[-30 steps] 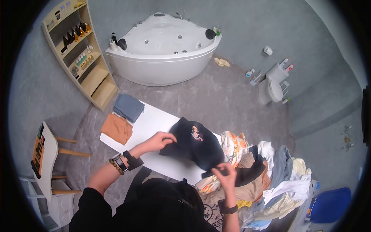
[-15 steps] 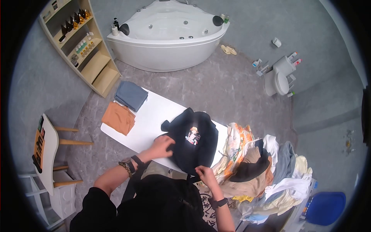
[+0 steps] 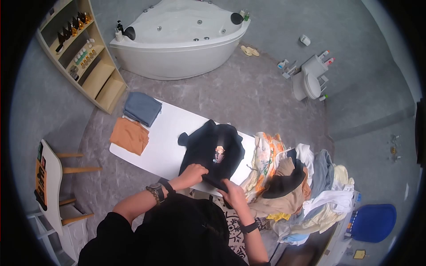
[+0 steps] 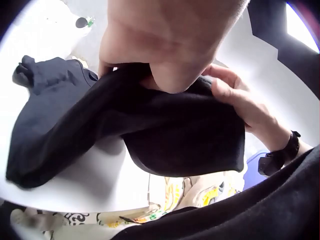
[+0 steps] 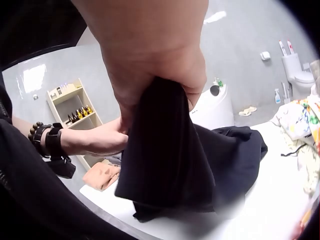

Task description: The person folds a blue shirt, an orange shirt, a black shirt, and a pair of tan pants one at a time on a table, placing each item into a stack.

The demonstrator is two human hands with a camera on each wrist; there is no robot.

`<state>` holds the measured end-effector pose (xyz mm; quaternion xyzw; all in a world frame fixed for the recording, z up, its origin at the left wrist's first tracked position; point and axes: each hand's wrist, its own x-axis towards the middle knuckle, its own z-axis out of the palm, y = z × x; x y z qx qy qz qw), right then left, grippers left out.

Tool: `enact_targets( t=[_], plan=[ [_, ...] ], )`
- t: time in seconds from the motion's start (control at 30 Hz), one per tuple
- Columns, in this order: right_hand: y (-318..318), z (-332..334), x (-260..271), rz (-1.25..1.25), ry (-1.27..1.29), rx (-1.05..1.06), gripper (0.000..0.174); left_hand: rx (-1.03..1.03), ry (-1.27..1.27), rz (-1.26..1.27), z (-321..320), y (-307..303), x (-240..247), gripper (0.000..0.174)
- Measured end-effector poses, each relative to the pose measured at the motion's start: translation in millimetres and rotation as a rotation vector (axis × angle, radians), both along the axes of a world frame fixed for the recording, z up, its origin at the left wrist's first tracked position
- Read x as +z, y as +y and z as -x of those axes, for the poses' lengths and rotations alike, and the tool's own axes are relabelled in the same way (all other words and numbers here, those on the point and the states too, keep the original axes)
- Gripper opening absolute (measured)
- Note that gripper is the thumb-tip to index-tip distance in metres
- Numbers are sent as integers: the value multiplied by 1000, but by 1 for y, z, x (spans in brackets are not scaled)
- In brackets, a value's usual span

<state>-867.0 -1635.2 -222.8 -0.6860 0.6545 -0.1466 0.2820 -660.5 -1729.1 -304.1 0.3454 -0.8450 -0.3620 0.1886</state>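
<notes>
A black shirt (image 3: 199,144) with a small coloured figure printed on it lies on the white table (image 3: 164,137). Both hands are at its near edge. My left hand (image 3: 190,176) pinches the cloth there, and in the left wrist view a fold of it hangs below the fingers. Close to its right, my right hand (image 3: 235,195) grips the same edge, with its thumb (image 4: 222,90) on top of the cloth. In the right wrist view the lifted hem drapes down from the right hand. The far part of the shirt lies spread on the tabletop.
Folded blue-grey cloth (image 3: 143,108) and folded orange cloth (image 3: 128,135) sit at the table's left end. A big heap of loose clothes (image 3: 288,190) covers the right side. Beyond stand a corner bathtub (image 3: 177,60), a shelf (image 3: 100,80) and a toilet (image 3: 306,84).
The shirt has been turned and laid flatter, its print now upright. Both hands have come closer together at the near edge, the left one moving right and the right one leftward.
</notes>
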Motion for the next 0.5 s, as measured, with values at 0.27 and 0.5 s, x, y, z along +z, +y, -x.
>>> enact_targets(
  t=[0.27, 0.5],
  plan=[
    [22, 57, -43, -41, 237, -219, 28, 139, 7, 139, -55, -59, 8, 19],
    [-86, 137, -6, 586, -13, -522, 42, 333, 251, 490, -30, -180, 136, 16]
  ],
)
